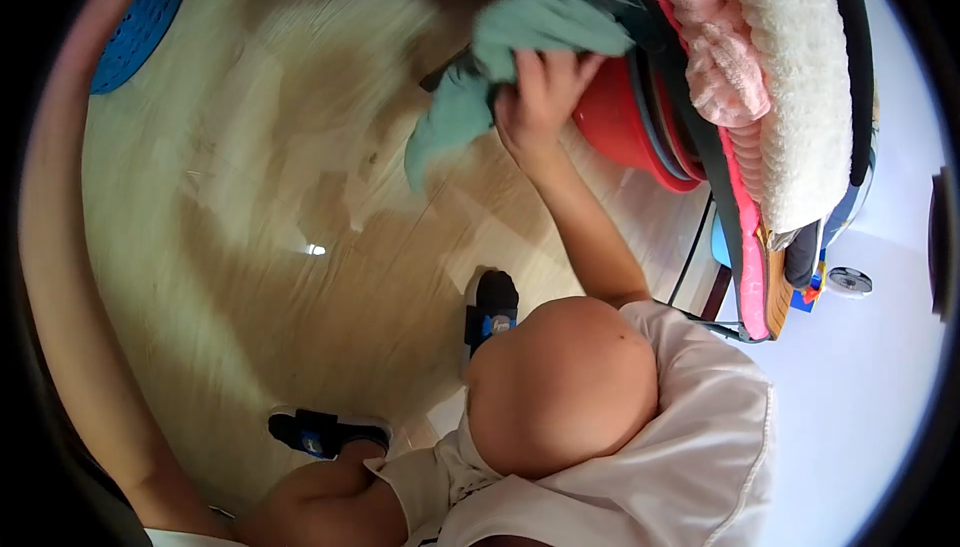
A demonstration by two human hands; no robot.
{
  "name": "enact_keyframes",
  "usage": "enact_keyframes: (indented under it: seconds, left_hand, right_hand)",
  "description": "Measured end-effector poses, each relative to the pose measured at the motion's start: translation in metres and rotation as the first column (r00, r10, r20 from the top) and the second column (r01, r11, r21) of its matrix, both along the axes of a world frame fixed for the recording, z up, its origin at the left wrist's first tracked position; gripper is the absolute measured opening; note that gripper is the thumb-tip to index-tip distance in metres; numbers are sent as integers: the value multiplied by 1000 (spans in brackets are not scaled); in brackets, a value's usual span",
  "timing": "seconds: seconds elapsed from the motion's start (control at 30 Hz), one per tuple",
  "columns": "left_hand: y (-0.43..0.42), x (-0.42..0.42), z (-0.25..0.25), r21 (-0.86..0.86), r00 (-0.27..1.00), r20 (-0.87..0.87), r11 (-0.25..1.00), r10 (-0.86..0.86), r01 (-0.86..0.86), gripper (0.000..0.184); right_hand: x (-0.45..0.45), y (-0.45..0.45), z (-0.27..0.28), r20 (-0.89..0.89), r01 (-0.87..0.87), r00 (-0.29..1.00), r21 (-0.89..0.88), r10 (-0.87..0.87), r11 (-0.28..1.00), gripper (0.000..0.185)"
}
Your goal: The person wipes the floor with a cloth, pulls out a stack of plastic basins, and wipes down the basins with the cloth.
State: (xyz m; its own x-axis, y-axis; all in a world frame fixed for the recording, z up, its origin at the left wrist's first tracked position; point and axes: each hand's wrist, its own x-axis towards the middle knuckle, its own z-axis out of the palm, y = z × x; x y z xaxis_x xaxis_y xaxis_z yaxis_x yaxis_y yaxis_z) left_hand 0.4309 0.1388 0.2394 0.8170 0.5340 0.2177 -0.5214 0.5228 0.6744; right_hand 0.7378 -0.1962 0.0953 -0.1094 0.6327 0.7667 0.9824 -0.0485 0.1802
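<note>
My right hand [540, 102] is closed on a green cloth [550, 22], which bunches above the fingers and hangs down to the left. Motion blurs part of both, and the cloth's exact kind cannot be made out. Close beside the hand, on its right, are stacked red basins [615, 122] with a grey rim between them. My left arm [60, 247] stretches up along the left edge of the view, and its hand is outside the picture.
A blue perforated basket [140, 27] stands at the upper left. Pink [715, 37] and white plush bedding [800, 87] lies on a dark-framed bed or rack at the right. Black slippers [492, 307] are on the wood-look floor [250, 317], near my bent knee.
</note>
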Motion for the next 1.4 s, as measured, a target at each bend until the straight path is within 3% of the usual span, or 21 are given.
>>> enact_keyframes:
  seconds: [0.1, 0.13, 0.2, 0.33, 0.43, 0.47, 0.5, 0.53, 0.6, 0.67, 0.73, 0.8, 0.87, 0.93, 1.13, 1.3, 1.4]
  left_hand:
    - [-10, -7, -4, 13, 994, -81, 997, 79, -78, 22]
    - [-13, -9, -6, 21, 989, -106, 995, 99, -97, 22]
    - [-19, -12, -11, 34, 979, -151, 991, 135, -132, 24]
    - [-27, -9, -21, 55, 959, -211, 982, 188, -180, 26]
    - [-32, -8, -29, 70, 941, -255, 975, 222, -211, 29]
    - [-35, -7, -31, 75, 936, -266, 973, 232, -219, 29]
    - [-36, -8, -34, 76, 930, -277, 970, 243, -231, 30]
    - [-37, -8, -38, 75, 924, -288, 968, 251, -240, 31]
    - [-39, -7, -45, 71, 916, -303, 964, 264, -255, 32]
    - [-41, -7, -50, 75, 905, -318, 959, 283, -273, 34]
    - [-42, -6, -54, 83, 895, -329, 953, 301, -290, 35]
    - [-44, -8, -60, 90, 882, -346, 947, 319, -307, 37]
    - [-43, -6, -67, 97, 876, -349, 942, 333, -320, 39]
    - [-46, -5, -74, 103, 866, -360, 938, 345, -331, 40]
    - [-59, 15, -92, 99, 834, -432, 937, 344, -335, 45]
    - [-69, 46, -105, 83, 817, -487, 948, 309, -309, 49]
    - [-82, 63, -116, 48, 801, -535, 956, 270, -290, 51]
  right_hand:
    - [22, 12, -66, 90, 36, 996, -324, -7, 945, 51]
    - [23, 9, -85, 88, 30, 996, -325, -2, 945, 51]
    - [23, 2, -121, 197, 79, 980, -512, 28, 855, 49]
    - [20, -12, -170, 146, 23, 987, -529, 64, 848, 48]
    - [13, -29, -161, -292, -234, 952, -519, 87, 822, 48]
    - [9, -37, -155, -286, -237, 954, -519, 94, 821, 48]
    - [5, -47, -149, -535, -201, 843, -411, -57, 889, 46]
    - [5, -53, -145, -748, -125, 642, -321, -170, 939, 43]
    - [10, -61, -137, -901, 126, 379, -173, -209, 977, 34]
    - [33, -56, -127, -998, 393, 38, -35, -54, 919, 33]
    - [74, -50, -96, -982, 383, -99, 110, 159, 917, 36]
    - [105, -23, -64, -922, 273, -4, 372, 388, 887, 38]
    - [96, 19, -13, -905, 237, 58, 422, 421, 875, 38]
    - [144, 41, -29, -917, 185, 77, 399, 392, 898, 38]
    - [167, 86, -28, -948, -31, 204, 245, 246, 969, 41]
    - [142, 67, -32, -933, -47, 265, 237, 241, 970, 45]
    - [107, 38, -42, -937, -8, 229, 270, 264, 963, 47]
